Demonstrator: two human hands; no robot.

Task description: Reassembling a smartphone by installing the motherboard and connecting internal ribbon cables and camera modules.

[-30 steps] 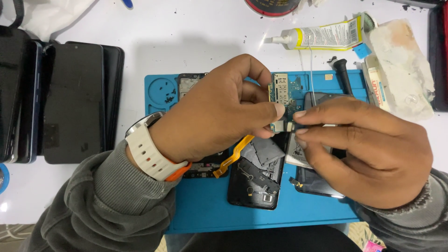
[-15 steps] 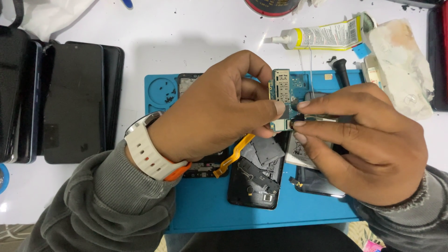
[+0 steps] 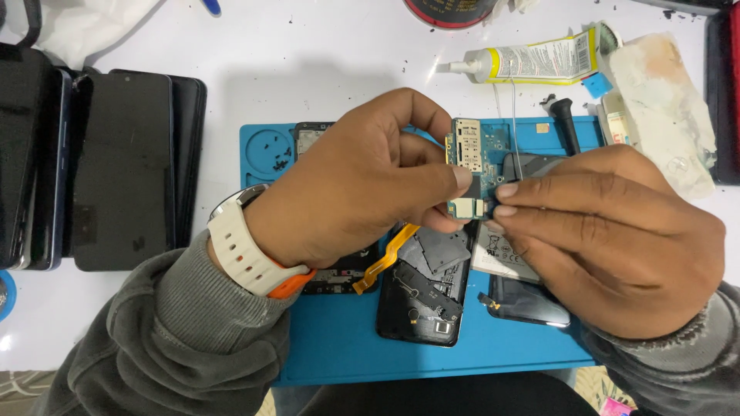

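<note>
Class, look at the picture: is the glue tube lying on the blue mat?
No, the glue tube lies on the white table, above the blue mat's top edge.

matt rubber mat, glossy glass phones — knit sleeve

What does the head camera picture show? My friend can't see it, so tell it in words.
Two hands, left hand and right hand, pinch a small green circuit board together above a blue work mat. An opened phone lies on the mat; dark phones stack at the left.
</note>
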